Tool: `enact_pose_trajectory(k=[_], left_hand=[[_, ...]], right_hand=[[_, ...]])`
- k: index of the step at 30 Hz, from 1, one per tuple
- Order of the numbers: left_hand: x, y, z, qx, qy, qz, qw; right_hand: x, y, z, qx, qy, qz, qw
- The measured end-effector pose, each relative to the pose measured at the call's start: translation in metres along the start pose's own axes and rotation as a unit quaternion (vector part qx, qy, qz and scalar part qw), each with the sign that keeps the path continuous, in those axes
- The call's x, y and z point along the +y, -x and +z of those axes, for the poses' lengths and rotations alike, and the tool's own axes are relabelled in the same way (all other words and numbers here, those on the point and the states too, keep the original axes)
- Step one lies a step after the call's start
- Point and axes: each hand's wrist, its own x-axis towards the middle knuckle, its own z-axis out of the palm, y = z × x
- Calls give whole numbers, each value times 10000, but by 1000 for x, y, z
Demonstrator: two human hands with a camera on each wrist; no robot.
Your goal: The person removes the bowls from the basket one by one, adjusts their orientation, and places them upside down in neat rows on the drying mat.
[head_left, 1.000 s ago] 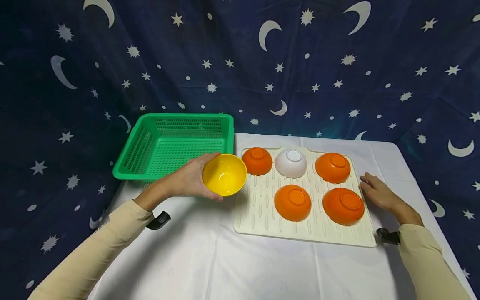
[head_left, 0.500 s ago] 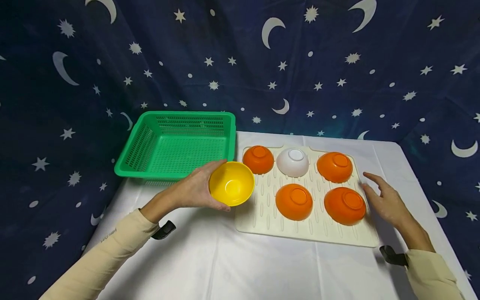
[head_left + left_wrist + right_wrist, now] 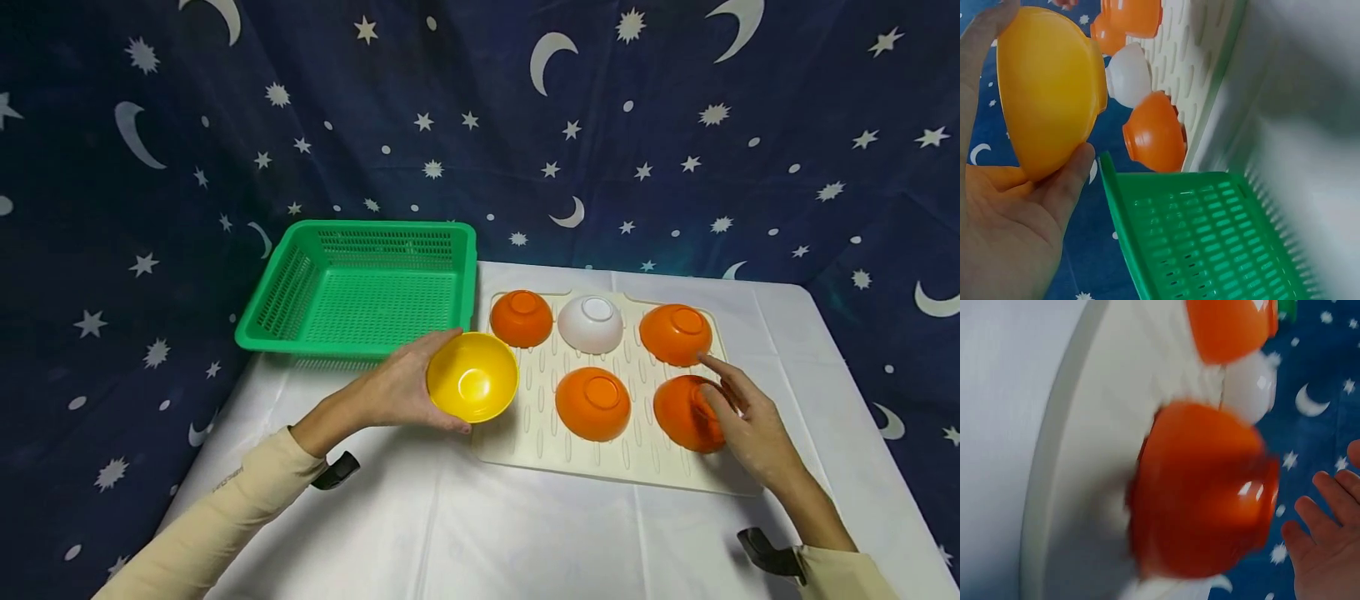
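Observation:
My left hand (image 3: 408,385) grips a yellow bowl (image 3: 472,377) by its rim, its open side tipped toward the head camera, above the mat's left edge. My right hand (image 3: 753,429) hovers with spread fingers over the right side of an orange bowl (image 3: 678,412) at the mat's front right; contact cannot be made out. In the right wrist view that orange bowl (image 3: 1204,494) appears blurred, with my fingers apart from it. Upside down on the cream draining mat (image 3: 536,442) also sit further orange bowls (image 3: 592,404) and a white bowl (image 3: 590,325).
A green perforated basket (image 3: 356,346) stands at the back left, with nothing seen in it. White cloth (image 3: 525,533) covers the table. A dark blue curtain (image 3: 480,100) with moons and stars hangs behind it and along the sides.
My left hand has brought the yellow bowl a little rightward and nearer. My right hand has lifted from beside the mat and moved left over the front right orange bowl.

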Motion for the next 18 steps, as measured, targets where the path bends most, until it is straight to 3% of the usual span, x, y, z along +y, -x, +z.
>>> enact_pose_trajectory(k=[4,18], left_hand=[[-1,2,9,-46,62,47,10000],[-2,-7,45,-37,-37,82,10000]], right_hand=[[-15,3,16,-3,-464,-395,9981],[-41,10,63,-329,-1524,-972,9830]])
